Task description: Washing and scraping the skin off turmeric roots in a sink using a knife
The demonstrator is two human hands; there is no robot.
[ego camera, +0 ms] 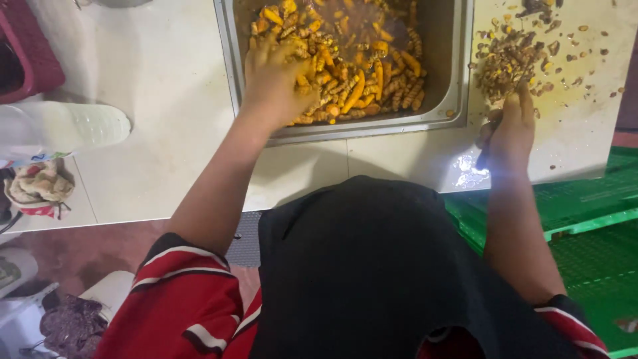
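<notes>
A steel tray (446, 80) on the pale floor holds a heap of orange-yellow turmeric roots (359, 73) in murky water. My left hand (272, 80) reaches into the heap at the tray's near left, fingers spread among the roots. My right hand (510, 126) rests on a stained cutting board (585, 133) right of the tray and grips a dark knife handle (483, 156), its blade hidden under the hand. A pile of brown peelings and scraps (512, 60) lies on the board just beyond that hand.
A dark red plastic basket (26, 53) sits at far left, with a white sandal (66, 126) and a crumpled cloth (40, 186) below it. Green plastic crates (585, 226) lie at right. My dark apron (372, 266) fills the lower middle.
</notes>
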